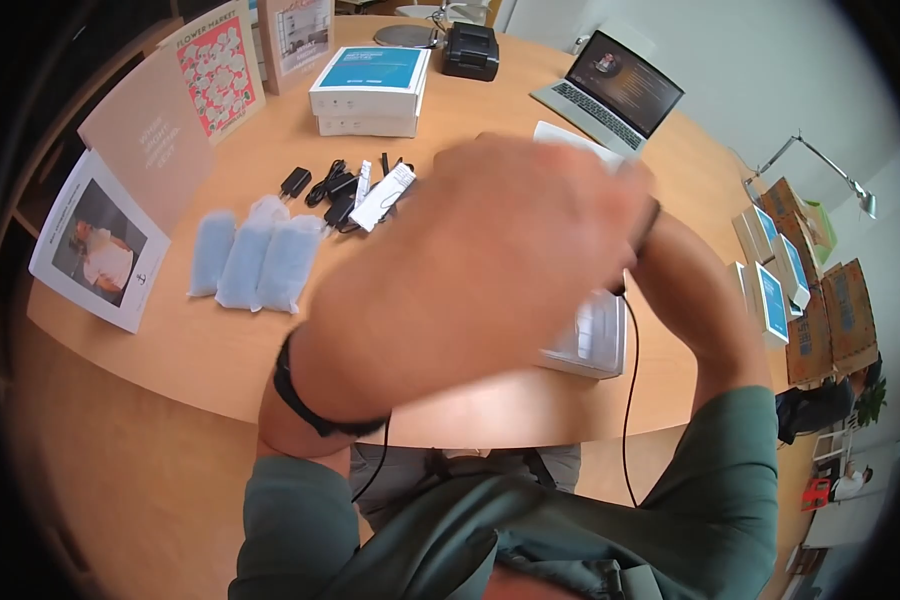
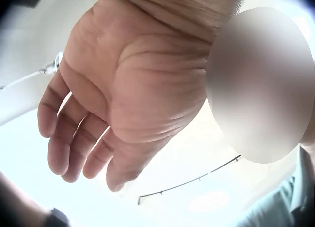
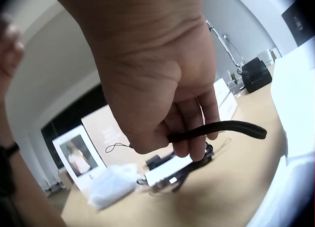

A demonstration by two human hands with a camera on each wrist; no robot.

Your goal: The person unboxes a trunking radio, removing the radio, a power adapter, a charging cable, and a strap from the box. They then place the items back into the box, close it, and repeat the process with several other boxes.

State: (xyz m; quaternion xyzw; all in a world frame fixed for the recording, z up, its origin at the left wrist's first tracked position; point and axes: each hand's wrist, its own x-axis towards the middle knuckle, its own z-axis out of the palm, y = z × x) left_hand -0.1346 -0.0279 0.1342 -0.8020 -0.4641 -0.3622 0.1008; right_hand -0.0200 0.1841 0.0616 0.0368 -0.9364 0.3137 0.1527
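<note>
My left hand (image 1: 470, 270) is raised close to the head camera and covers the middle of that view. In the left wrist view its palm faces the camera, with the fingers (image 2: 74, 138) loosely bent and holding nothing. My right hand (image 3: 157, 99) pinches a short black wrist strap (image 3: 221, 128) between thumb and fingers; a thin cord loop (image 3: 117, 147) sticks out by the thumb. Behind the left hand, the right one is mostly hidden in the head view. Black adapters and cables (image 1: 340, 188) lie on the table, with a white paper-wrapped piece (image 1: 382, 198) among them.
On the wooden table (image 1: 370, 350) are bluish plastic-wrapped packs (image 1: 260, 260), blue-and-white boxes (image 1: 370, 90), an open laptop (image 1: 615, 90) and a black device (image 1: 470, 52). An open white box (image 1: 605, 345) sits near the front edge. Upright prints (image 1: 100, 240) line the left side.
</note>
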